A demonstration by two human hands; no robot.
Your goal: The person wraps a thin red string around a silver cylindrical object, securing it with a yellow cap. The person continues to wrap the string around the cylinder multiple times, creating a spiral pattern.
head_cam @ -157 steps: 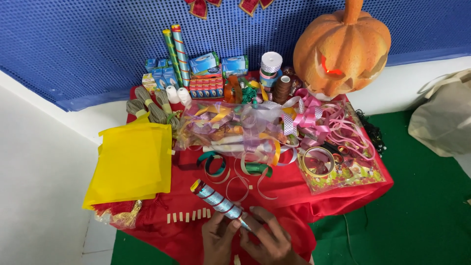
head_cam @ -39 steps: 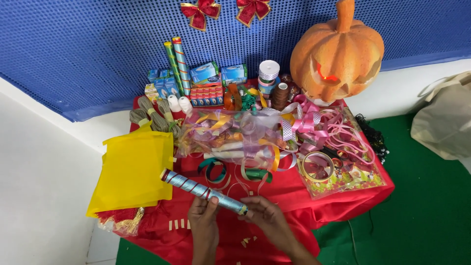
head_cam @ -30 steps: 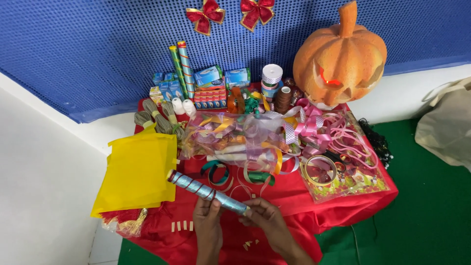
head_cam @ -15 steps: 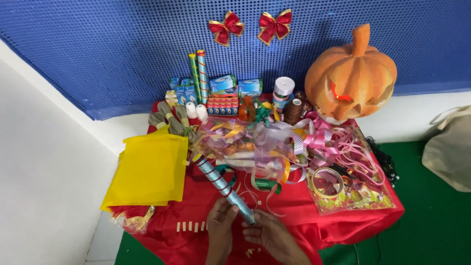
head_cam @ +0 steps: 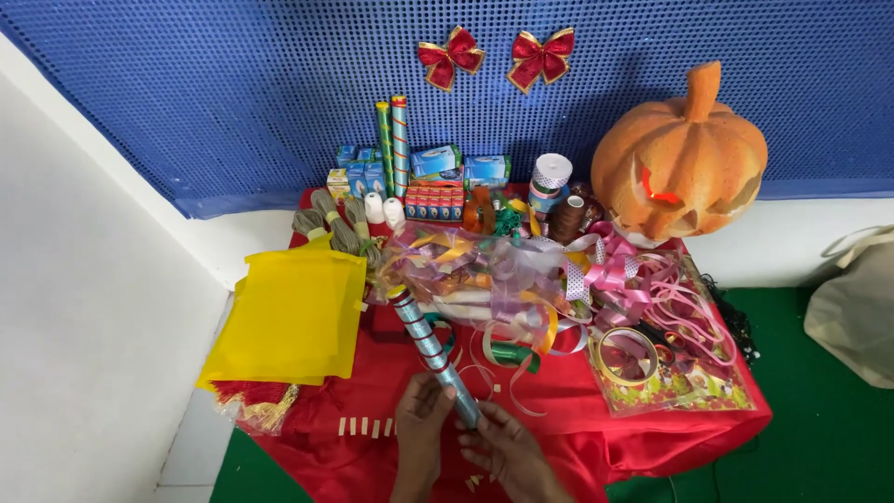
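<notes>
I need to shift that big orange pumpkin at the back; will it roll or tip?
The pumpkin looks broad and squat, so it probably won't tip easily. Its carved, foam-like surface suggests it is light, likely sliding when pushed. Its rounded sides might let it rock.

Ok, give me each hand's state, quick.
Left hand: closed on the striped tube.
Right hand: holding the tube's near end.
</notes>
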